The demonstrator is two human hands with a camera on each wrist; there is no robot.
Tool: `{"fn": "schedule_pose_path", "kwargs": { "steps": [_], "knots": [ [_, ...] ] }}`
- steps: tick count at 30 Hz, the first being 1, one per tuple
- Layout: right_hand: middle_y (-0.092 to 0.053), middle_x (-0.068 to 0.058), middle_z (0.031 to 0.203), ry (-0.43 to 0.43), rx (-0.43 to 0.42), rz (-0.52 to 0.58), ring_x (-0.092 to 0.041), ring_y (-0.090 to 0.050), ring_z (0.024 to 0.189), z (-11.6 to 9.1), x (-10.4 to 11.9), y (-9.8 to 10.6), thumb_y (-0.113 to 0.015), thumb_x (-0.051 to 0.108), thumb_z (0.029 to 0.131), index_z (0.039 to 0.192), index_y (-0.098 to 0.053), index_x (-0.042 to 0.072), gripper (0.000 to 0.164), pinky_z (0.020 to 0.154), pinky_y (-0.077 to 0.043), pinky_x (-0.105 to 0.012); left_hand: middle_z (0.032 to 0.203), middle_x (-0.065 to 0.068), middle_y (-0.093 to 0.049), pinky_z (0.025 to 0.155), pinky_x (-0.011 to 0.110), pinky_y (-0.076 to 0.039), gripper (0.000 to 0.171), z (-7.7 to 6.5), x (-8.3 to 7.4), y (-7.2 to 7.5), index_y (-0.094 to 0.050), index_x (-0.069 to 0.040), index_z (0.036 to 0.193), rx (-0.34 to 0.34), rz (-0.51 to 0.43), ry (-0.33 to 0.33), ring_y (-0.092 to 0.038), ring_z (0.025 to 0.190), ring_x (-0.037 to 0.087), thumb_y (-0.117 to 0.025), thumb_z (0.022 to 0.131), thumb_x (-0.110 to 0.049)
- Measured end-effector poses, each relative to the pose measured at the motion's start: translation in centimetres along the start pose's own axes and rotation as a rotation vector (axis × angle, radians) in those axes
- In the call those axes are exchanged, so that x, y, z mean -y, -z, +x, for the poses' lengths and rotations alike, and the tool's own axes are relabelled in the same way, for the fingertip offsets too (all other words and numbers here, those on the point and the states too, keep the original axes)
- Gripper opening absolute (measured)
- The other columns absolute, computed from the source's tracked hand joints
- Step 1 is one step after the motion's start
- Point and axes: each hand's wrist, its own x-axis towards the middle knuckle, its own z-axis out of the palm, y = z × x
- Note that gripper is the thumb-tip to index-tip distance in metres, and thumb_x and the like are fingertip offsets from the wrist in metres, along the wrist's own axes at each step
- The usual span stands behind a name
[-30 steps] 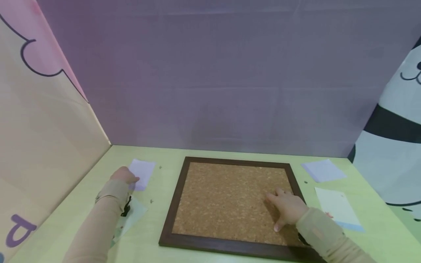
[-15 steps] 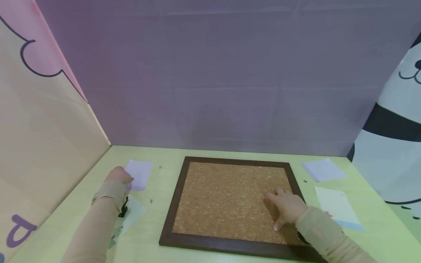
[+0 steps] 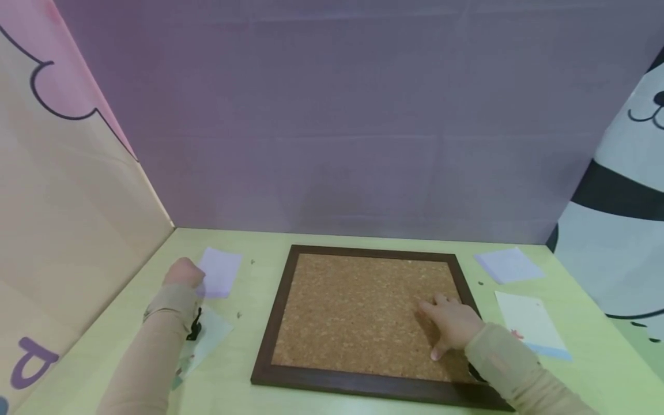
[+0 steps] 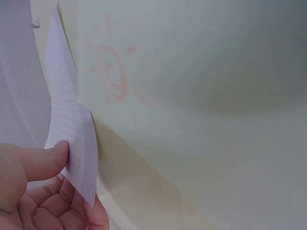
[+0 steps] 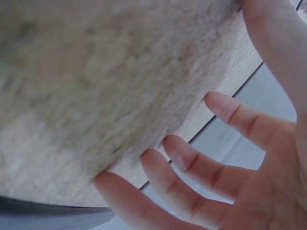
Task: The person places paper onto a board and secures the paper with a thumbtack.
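paper [image 3: 222, 273] pinched near edge by left hand [image 3: 184, 272]; cork board [image 3: 358, 317] touched by right hand [image 3: 453, 324], spread, released; card [image 3: 214, 333] laid near paper on desk [image 3: 236, 369].

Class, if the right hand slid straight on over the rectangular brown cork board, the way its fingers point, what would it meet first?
Past bare cork, the right hand would probably meet the rectangular, dark brown, wood-like frame along its far side; the fingers spread, so exactly where is unclear.
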Motion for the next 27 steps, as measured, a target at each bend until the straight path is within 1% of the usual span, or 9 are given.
{"fn": "schedule_pose_path", "kwargs": {
  "steps": [7, 12, 15, 18, 20, 23, 27],
  "knots": [
    [-0.052, -0.014, 0.101, -0.002, 0.002, -0.002, -0.032, -0.054, 0.086, 0.0, 0.0, 0.0, -0.09, 0.031, 0.045, 0.118, -0.055, 0.01, 0.084, 0.064, -0.049, -0.045, 0.112, 0.036, -0.057, 0.087, 0.055, -0.047, 0.04, -0.1, 0.2, 0.3, -0.054, 0.018, 0.11, -0.033, 0.016, -0.005, -0.055, 0.102, 0.05, -0.049, 0.091, -0.017],
    [-0.053, -0.015, 0.103, 0.001, 0.009, -0.004, -0.034, -0.055, 0.087, 0.0, 0.0, 0.1, -0.09, 0.032, 0.046, 0.12, -0.054, 0.009, 0.085, 0.064, -0.049, -0.046, 0.112, 0.036, -0.057, 0.09, 0.055, -0.046, 0.04, -0.4, 0.4, 0.7, -0.057, 0.017, 0.108, -0.052, 0.009, -0.013, -0.054, 0.103, 0.051, -0.051, 0.09, -0.018],
    [-0.053, -0.016, 0.104, 0.006, 0.008, -0.003, -0.035, -0.055, 0.088, 0.0, 0.0, 0.1, -0.09, 0.031, 0.046, 0.121, -0.054, 0.008, 0.086, 0.065, -0.05, -0.047, 0.114, 0.037, -0.056, 0.094, 0.055, -0.044, 0.042, -0.4, 0.5, 0.7, -0.056, 0.018, 0.11, -0.057, -0.047, 0.002, -0.053, 0.106, 0.051, -0.051, 0.09, -0.018],
    [-0.053, -0.017, 0.105, 0.008, 0.009, 0.0, -0.035, -0.055, 0.087, 0.0, 0.0, 0.1, -0.09, 0.031, 0.046, 0.122, -0.054, 0.008, 0.087, 0.065, -0.05, -0.047, 0.118, 0.036, -0.055, 0.096, 0.055, -0.042, 0.043, -0.2, 0.8, 0.6, -0.054, 0.018, 0.113, -0.061, -0.132, 0.032, -0.051, 0.109, 0.051, -0.052, 0.091, -0.019],
    [-0.053, -0.016, 0.104, 0.007, 0.013, 0.004, -0.034, -0.055, 0.086, 0.0, 0.0, 0.2, -0.09, 0.031, 0.047, 0.123, -0.053, 0.008, 0.088, 0.065, -0.049, -0.046, 0.12, 0.036, -0.054, 0.097, 0.055, -0.041, 0.044, 0.0, 1.0, 0.5, -0.053, 0.017, 0.115, -0.059, -0.173, 0.041, -0.05, 0.111, 0.05, -0.052, 0.091, -0.019],
    [-0.053, -0.016, 0.104, 0.008, 0.014, 0.007, -0.033, -0.054, 0.085, 0.0, 0.0, 0.2, -0.09, 0.031, 0.047, 0.123, -0.053, 0.008, 0.088, 0.064, -0.049, -0.045, 0.121, 0.035, -0.053, 0.097, 0.055, -0.041, 0.044, 0.4, 1.4, 0.3, -0.053, 0.016, 0.116, -0.06, -0.202, 0.039, -0.05, 0.112, 0.049, -0.051, 0.091, -0.02],
    [-0.052, -0.014, 0.102, 0.012, 0.005, 0.006, -0.032, -0.054, 0.084, 0.0, -0.1, 0.0, -0.09, 0.031, 0.046, 0.119, -0.054, 0.01, 0.085, 0.062, -0.048, -0.044, 0.122, 0.035, -0.053, 0.098, 0.054, -0.041, 0.044, 0.5, 1.5, 0.3, -0.055, 0.015, 0.116, -0.065, -0.229, 0.033, -0.049, 0.113, 0.049, -0.052, 0.09, -0.021]
  ]
}}
